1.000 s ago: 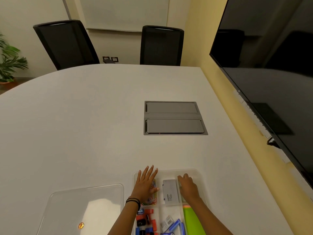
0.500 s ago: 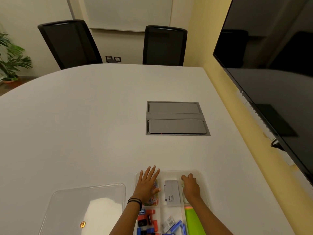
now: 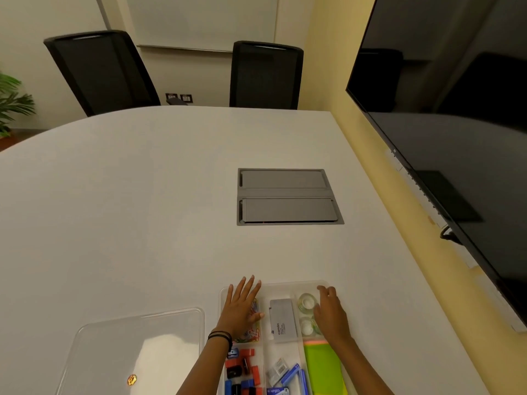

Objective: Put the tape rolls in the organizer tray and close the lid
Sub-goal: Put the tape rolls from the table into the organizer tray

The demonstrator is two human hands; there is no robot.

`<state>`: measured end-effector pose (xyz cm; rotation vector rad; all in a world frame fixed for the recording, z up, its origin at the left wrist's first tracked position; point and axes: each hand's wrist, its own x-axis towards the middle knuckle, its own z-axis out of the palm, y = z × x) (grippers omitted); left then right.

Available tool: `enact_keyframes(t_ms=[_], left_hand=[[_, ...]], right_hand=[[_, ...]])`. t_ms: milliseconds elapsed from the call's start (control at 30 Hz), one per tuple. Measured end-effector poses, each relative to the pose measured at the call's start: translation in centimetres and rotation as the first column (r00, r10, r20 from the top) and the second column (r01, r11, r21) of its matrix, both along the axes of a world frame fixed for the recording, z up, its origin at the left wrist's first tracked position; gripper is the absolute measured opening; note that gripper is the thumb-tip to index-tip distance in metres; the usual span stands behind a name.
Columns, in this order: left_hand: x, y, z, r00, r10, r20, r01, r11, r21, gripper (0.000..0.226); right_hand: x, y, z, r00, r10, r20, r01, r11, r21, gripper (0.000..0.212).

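Head view, item by item. Organizer tray [image 3: 288,285]: clear, compartmented, sitting on the white table [image 3: 142,209] at the near edge, uncovered. Tape rolls [image 3: 306,303]: two clear rolls are lying one behind the other in the far right compartment, both inside the tray walls. Right hand [image 3: 330,316]: hovering over that compartment just beside the rolls, fingers loosely curled, holding nothing; it is probably letting go after seating a roll. Left hand [image 3: 241,307]: lying flat and fully spread over the far left compartment of coloured clips [image 3: 252,333], gripping nothing; it appears to be pinning the tray so it is not sliding. Lid [image 3: 134,354]: transparent, resting flat on the table left of the tray, apart from it, keeping the compartments reachable. Grey box [image 3: 282,320]: occupying the middle compartment. Green paper pad [image 3: 323,369]: filling the near right compartment. Remaining step, as judged: fitting the lid.
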<state>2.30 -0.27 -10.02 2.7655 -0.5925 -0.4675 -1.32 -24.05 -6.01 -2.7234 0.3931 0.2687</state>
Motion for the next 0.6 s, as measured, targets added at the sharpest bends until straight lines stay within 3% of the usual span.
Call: enact_keyframes(t_ms=[333,600], left_hand=[[-0.2,-0.1,0.8,1.0,0.017,-0.016,-0.017,1.0,-0.017,0.081],[-0.2,0.0,1.3,0.998,0.004,-0.056,-0.006,1.0,-0.025,0.079]], right_hand=[[-2.9,-0.6,-0.4,0.982,0.08,-0.171,-0.073,0.996,0.046,0.046],[-3.0,0.0,0.7,0.975,0.185,-0.121,-0.14,0.94,0.31,0.033]])
